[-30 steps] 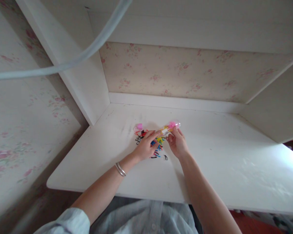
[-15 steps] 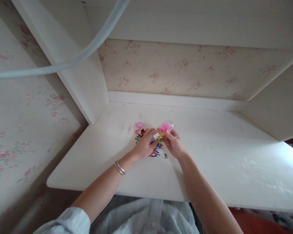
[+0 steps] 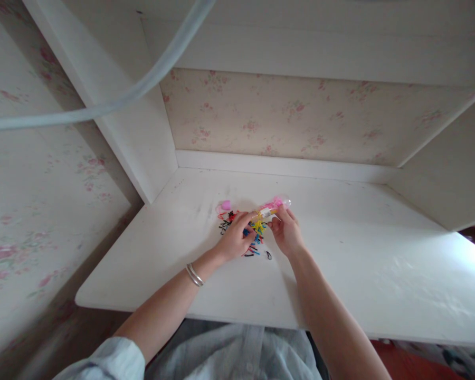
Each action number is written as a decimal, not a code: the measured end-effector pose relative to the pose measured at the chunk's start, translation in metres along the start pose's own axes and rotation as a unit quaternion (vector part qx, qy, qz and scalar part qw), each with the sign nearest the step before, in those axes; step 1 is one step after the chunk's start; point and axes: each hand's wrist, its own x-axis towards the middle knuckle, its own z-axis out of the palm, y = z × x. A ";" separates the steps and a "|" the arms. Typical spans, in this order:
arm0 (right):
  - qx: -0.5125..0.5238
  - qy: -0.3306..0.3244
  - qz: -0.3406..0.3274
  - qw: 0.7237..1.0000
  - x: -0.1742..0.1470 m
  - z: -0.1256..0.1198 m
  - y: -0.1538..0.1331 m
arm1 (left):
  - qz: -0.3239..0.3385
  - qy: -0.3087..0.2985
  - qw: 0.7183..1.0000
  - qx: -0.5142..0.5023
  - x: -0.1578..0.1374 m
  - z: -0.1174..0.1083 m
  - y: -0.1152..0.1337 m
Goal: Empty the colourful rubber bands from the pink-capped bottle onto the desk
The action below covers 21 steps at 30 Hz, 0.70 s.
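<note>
My right hand (image 3: pixel 287 232) is closed around the right part of a clear plastic tube-shaped bottle (image 3: pixel 266 212). The bottle lies tilted on its side, with pink and yellow elastic bands inside and a white label. My left hand (image 3: pixel 236 236), with silver bangles at the wrist, curves over a pile of small coloured elastic bands (image 3: pixel 258 228). Blue bands show between its thumb and fingers, and its upper fingertips reach the bottle's left end. Red and black bands stick out beyond the left hand. A pink cap (image 3: pixel 225 205) sits just behind the pile.
All this rests on a white desk (image 3: pixel 332 274) with side panels and a shelf overhead. A white cable or tube (image 3: pixel 142 84) crosses the upper left. Floral wallpaper (image 3: pixel 261 116) covers the wall behind. One black loop (image 3: pixel 268 255) lies apart at the front.
The bottle has moved slightly right and turned more lengthwise, my right hand going with it. More of the yellow bands shows beneath it. My left hand has barely shifted.
</note>
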 end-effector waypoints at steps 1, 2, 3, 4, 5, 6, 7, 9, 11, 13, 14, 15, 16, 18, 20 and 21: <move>-0.002 0.000 0.001 1.000 0.000 0.000 0.000 | 0.000 0.005 1.000 0.002 0.001 0.000 0.001; -0.008 -0.007 0.005 1.000 -0.001 0.001 0.001 | 0.000 0.006 1.000 0.004 0.002 0.000 0.002; -0.018 -0.020 0.011 1.000 -0.001 0.001 0.002 | 0.003 0.005 1.000 0.007 0.002 0.000 0.004; -0.031 -0.040 0.018 0.999 -0.002 0.002 0.003 | 0.008 0.004 1.000 0.010 0.003 0.000 0.005; -0.044 -0.061 0.025 0.997 -0.004 0.003 0.004 | 0.013 0.002 1.000 0.012 0.004 0.000 0.006; -0.054 -0.081 0.030 0.995 -0.005 0.004 0.005 | 0.019 0.002 1.000 0.015 0.004 0.001 0.007; -0.061 -0.098 0.033 0.993 -0.007 0.005 0.006 | 0.026 0.003 0.999 0.019 0.005 0.001 0.007; -0.069 -0.121 0.030 0.990 -0.009 0.005 0.007 | 0.037 0.007 0.999 0.026 0.005 0.001 0.007; -0.079 -0.133 0.027 0.988 -0.009 0.004 0.007 | 0.037 0.006 0.999 0.028 0.005 0.001 0.005; -0.089 -0.135 0.028 0.986 -0.008 0.003 0.006 | 0.030 0.002 0.999 0.031 0.005 0.000 0.003; -0.091 -0.129 0.028 0.987 -0.007 0.002 0.006 | 0.027 0.000 0.999 0.036 0.005 0.000 0.003; -0.091 -0.119 0.028 0.988 -0.006 0.002 0.006 | 0.025 -0.002 0.999 0.044 0.005 0.000 0.002; -0.090 -0.106 0.027 0.990 -0.005 0.001 0.006 | 0.024 -0.004 0.998 0.051 0.005 0.000 0.002; -0.081 -0.079 0.024 0.993 -0.003 0.000 0.006 | 0.022 -0.007 0.998 0.057 0.005 -0.001 0.003; -0.067 -0.058 0.021 0.996 -0.002 -0.001 0.005 | 0.024 -0.008 0.998 0.055 0.005 -0.002 0.005; -0.059 -0.050 0.019 0.997 -0.001 -0.001 0.005 | 0.026 -0.008 0.998 0.055 0.005 -0.003 0.007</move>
